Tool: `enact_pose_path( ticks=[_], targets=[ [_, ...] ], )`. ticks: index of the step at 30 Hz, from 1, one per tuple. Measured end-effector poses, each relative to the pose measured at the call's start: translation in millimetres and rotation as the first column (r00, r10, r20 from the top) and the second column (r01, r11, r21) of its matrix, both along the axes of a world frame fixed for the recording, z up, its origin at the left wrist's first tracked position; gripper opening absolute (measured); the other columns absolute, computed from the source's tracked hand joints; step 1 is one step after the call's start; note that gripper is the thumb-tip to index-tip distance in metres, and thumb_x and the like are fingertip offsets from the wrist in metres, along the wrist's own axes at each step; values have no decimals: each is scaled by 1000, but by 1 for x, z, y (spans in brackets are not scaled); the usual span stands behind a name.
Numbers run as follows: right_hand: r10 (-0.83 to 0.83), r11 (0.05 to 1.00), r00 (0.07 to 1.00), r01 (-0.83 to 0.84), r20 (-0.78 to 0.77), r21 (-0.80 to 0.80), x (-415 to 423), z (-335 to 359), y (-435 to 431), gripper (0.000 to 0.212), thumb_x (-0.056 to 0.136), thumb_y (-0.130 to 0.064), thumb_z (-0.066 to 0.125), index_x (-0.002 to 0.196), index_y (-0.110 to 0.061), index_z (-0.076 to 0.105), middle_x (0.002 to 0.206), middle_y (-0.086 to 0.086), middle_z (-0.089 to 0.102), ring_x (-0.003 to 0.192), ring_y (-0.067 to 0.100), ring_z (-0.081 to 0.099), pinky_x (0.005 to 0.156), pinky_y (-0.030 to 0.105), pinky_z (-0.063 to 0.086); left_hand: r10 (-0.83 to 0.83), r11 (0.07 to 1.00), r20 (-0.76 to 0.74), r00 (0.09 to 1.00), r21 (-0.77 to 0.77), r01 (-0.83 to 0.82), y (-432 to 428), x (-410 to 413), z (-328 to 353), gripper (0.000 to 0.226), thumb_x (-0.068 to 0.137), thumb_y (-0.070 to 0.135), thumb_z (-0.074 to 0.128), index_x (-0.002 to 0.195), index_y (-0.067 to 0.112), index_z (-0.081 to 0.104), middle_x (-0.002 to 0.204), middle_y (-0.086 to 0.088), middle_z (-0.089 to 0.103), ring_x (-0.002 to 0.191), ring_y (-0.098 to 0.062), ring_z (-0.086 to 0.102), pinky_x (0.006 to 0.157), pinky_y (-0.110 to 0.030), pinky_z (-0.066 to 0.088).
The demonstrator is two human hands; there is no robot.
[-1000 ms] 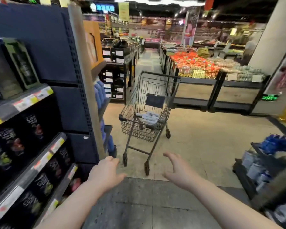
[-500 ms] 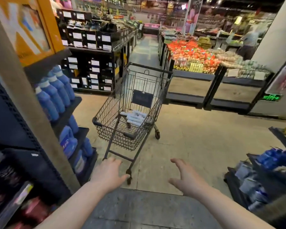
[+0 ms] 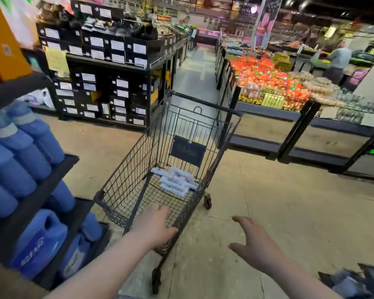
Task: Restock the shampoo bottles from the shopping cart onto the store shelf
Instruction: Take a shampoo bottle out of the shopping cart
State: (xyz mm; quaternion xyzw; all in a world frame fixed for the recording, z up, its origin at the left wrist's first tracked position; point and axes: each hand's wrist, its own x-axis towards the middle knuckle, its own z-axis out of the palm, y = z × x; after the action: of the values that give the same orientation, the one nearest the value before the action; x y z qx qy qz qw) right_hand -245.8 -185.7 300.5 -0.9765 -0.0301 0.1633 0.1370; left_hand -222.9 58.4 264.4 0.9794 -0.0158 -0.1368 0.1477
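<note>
Head view: our left hand (image 3: 153, 227) hangs over the near end of the cart (image 3: 127, 175), fingers loose, gripping nothing; rim contact unclear. Our right hand (image 3: 255, 244) is spread wide above the floor, right of the cart, holding nothing. The pale bottles (image 3: 177, 180) lie at the basket's far end. At left, the shelf (image 3: 58, 169) holds blue bottles (image 3: 30, 143).

The left hand (image 3: 152, 228) covers the near rim of the black wire shopping cart (image 3: 125, 169), so contact there cannot be told. The white shampoo bottles (image 3: 175, 180) lying in its basket are blurred; their count and labels are unreadable. The blue plastic bottles (image 3: 20, 147) on the dark store shelf (image 3: 52, 175) smear into the left edge. Blurred blue packs (image 3: 350, 283) are cut off at bottom right.
</note>
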Motion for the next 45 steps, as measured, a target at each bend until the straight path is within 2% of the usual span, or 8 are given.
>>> enact_pose_path(
  ticks=[5,11,21,34,37,39,41,45],
  targets=[
    [63,998,997,-63,-40,-11,93,-9,-3,69,85,-40,60,144,-26,27,148,-6,31,136,14,32,110,25,28,5,999,-30,1000,37,-4,-12,76,-11,73,84,59,52,143,24,30,148,-1,34,133,-20,36,111,-41,33],
    [250,967,963,-254,-101,-28,239,-40,5,71,85,-39,60,145,-25,26,150,-3,29,137,17,31,111,28,28,186,982,-94,978,12,-186,-15,168,-41,75,85,57,54,145,24,26,151,1,28,136,-18,32,112,-38,31],
    [569,807,794,-589,-213,-38,452,-104,39,54,86,-33,56,136,-25,40,138,0,44,125,23,44,103,35,40,496,867,-128,859,112,-485,-20,322,-68,78,88,52,51,149,24,11,154,-6,19,139,-27,25,115,-45,22],
    [597,673,639,-728,-485,-131,555,-294,127,39,89,-29,53,125,-16,45,124,4,54,114,25,55,96,39,45,681,708,153,716,113,-697,102,485,-140,90,88,44,53,148,23,-10,158,-7,-9,144,-32,-11,115,-56,0],
    [532,709,655,-691,-538,-141,565,-340,140,38,86,-29,56,122,-18,47,123,2,53,113,24,54,97,43,44,694,692,134,707,144,-707,133,508,-163,94,88,46,53,148,19,-15,158,-10,-1,145,-33,-3,115,-56,6],
    [490,728,672,-666,-554,-163,567,-368,148,44,88,-29,55,128,-17,44,130,3,49,119,25,50,99,43,42,694,700,102,712,131,-702,143,516,-178,91,88,47,53,149,19,-8,155,-14,18,141,-34,19,110,-52,24],
    [467,744,706,-639,-532,-194,568,-391,156,50,92,-28,51,137,-15,36,138,6,44,126,24,45,103,38,39,677,709,167,717,114,-696,148,518,-191,72,88,46,52,144,17,17,138,-13,44,119,-35,48,84,-42,43],
    [410,806,769,-557,-489,-201,569,-422,169,71,91,-32,55,147,-11,17,150,8,30,135,26,35,105,37,38,626,706,304,718,170,-688,149,517,-199,48,88,48,48,120,14,37,108,-7,56,87,-31,58,59,-32,32]
  ],
)
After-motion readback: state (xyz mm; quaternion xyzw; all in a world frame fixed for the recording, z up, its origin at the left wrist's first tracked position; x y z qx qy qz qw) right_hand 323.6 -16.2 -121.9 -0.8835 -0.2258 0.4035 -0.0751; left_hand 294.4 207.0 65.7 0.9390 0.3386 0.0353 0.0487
